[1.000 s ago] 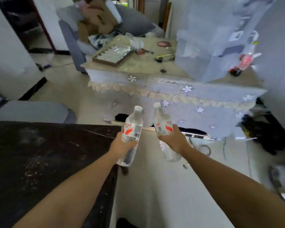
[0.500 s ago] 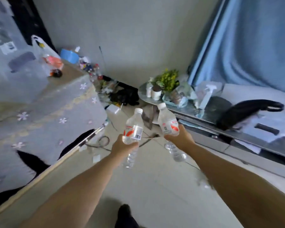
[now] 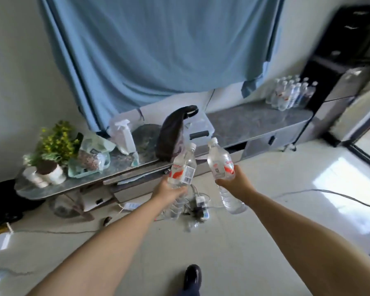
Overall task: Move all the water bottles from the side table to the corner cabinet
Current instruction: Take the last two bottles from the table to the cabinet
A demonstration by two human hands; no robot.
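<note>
Two water bottles, one clamped in the left hand's (image 3: pixel 169 192) grip and one in the right hand's (image 3: pixel 233 182), are mid-carry; next, judged, comes setting them beside the cluster of bottles (image 3: pixel 291 94) on the far counter (image 3: pixel 254 122).

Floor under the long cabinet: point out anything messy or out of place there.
A tangle of cables and a power strip sprawls on the floor beside the cabinet, and a cabinet drawer hangs open. No spill visible.
</note>
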